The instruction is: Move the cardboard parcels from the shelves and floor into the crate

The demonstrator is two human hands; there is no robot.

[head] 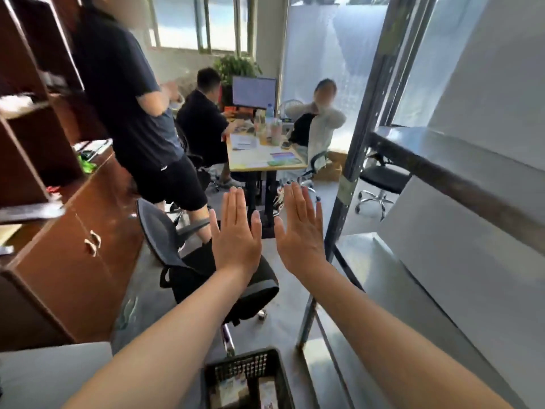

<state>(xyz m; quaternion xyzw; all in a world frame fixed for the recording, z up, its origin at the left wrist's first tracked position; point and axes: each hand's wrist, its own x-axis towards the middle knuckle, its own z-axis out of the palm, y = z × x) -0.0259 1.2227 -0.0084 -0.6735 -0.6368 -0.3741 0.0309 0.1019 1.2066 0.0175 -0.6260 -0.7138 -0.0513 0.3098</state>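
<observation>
Left grip: the left hand point(236, 237) is held out flat with its back to the camera, fingers straight and pressed together – it holds nothing.
Right grip: the right hand point(300, 234) is just beside it and not touching, equally flat and spread of thumb, also holding nothing.
Crate: the black lattice crate point(244, 360) stands on the floor at the bottom edge, between the two forearms.
Parcels: brownish parcels point(233, 391) with printed patches lie inside the crate – too blurred to count.
Shelves: the grey metal rack point(348, 184) rises at the right, its upright just beside the right hand.
Chair: a black office chair point(159, 228) stands beyond the crate, partly behind the left hand.
Cabinet: a brown wooden cabinet point(73, 261) lines the left side.
Worktop: the far worktop point(265, 159) carries bottles, papers and a monitor; two people sit at it and a third stands near.
</observation>
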